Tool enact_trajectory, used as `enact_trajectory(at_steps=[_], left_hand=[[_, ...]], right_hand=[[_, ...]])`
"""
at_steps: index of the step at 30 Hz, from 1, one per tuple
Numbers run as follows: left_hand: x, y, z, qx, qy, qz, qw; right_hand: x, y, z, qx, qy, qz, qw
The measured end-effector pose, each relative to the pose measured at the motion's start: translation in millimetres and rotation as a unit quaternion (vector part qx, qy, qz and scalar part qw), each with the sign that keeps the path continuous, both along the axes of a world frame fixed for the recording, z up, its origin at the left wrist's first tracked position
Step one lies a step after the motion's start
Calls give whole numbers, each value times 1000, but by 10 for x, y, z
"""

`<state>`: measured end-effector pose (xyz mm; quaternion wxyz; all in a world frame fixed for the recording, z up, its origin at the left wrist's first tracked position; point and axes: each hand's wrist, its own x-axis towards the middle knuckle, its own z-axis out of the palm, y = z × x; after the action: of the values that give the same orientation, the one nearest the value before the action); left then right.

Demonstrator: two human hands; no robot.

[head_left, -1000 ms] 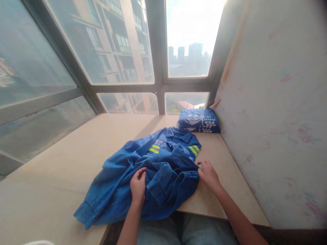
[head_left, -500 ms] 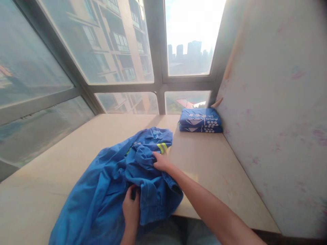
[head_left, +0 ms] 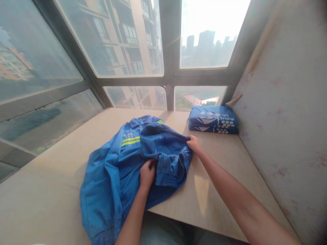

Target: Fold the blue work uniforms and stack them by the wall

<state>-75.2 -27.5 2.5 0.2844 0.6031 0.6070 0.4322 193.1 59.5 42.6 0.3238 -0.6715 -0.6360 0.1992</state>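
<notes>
A blue work jacket [head_left: 130,160] with yellow-green reflective stripes lies rumpled on the pale tabletop. Its collar points toward the window, and one elastic-edged part is bunched up on the right. My left hand [head_left: 147,173] is closed on the fabric near the jacket's middle, its fingertips partly hidden by cloth. Farther right, my right hand [head_left: 193,143] pinches the jacket's right edge, where the cloth is pulled out sideways.
Folded blue garments [head_left: 213,119] with white print are stacked at the back right, against the flower-patterned wall [head_left: 288,136]. Windows rise behind the tabletop [head_left: 58,177]. The front edge of the table runs below my hands, with my legs beneath.
My right hand has moved right, drawing the bunched cloth outward. The jacket has shifted toward the window and spread, so its chest stripe and print now show. The camera view has shifted too.
</notes>
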Motion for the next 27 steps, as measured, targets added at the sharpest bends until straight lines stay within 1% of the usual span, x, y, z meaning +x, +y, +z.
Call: enact_trajectory(at_steps=[3,5,6,7,8,9,10,11,12,13,14,15,17,19,20,21,23,24,26,27], left_hand=[[316,212,41,-5,-26,-25,999],[508,264,50,-10,-36,-34,999],[586,260,48,-12,-41,-38,998],[649,236,40,-14,-42,-42,998],[697,193,28,-15,-45,-40,998],[728,135,11,-17,-54,-34,998],[745,64,-8,-19,-74,-25,997],[748,-16,-27,-25,-106,-14,994],[739,-101,-43,-36,-147,1,988],[723,-188,-55,-52,-189,16,980],[701,-270,-59,-71,-225,30,971],[675,-344,-56,-88,-246,39,965],[621,-450,-27,-106,-243,43,963],[572,-485,15,-92,-193,30,976],[554,-475,34,-74,-153,24,985],[543,-453,47,-54,-104,18,993],[548,-387,52,-17,8,-9,1000],[565,-356,45,-3,70,-30,997],[618,-321,17,17,192,-66,979],[647,-320,1,26,246,-74,966]], right_hand=[[302,-178,130,41,-9,-44,998],[343,-318,223,73,-15,-65,995],[303,-403,254,99,-16,-57,993],[226,-500,267,130,-16,-27,991],[116,-605,258,161,-12,27,987],[-15,-713,228,188,-3,99,977],[-153,-818,178,198,10,177,964],[-284,-913,112,195,26,237,951],[-391,-991,34,187,39,275,942],[-464,-1048,-50,176,50,294,938],[-496,-1080,-137,163,62,291,941],[-487,-1090,-221,148,74,268,949],[-375,-1054,-364,105,108,181,972],[-216,-986,-449,57,146,82,984],[-151,-959,-464,40,155,49,986],[-108,-946,-463,28,155,32,987],[-98,-979,-428,25,120,25,992],[-130,-1025,-406,30,85,31,995],[-236,-1156,-377,48,-5,64,997],[-295,-1225,-374,56,-50,88,993]])
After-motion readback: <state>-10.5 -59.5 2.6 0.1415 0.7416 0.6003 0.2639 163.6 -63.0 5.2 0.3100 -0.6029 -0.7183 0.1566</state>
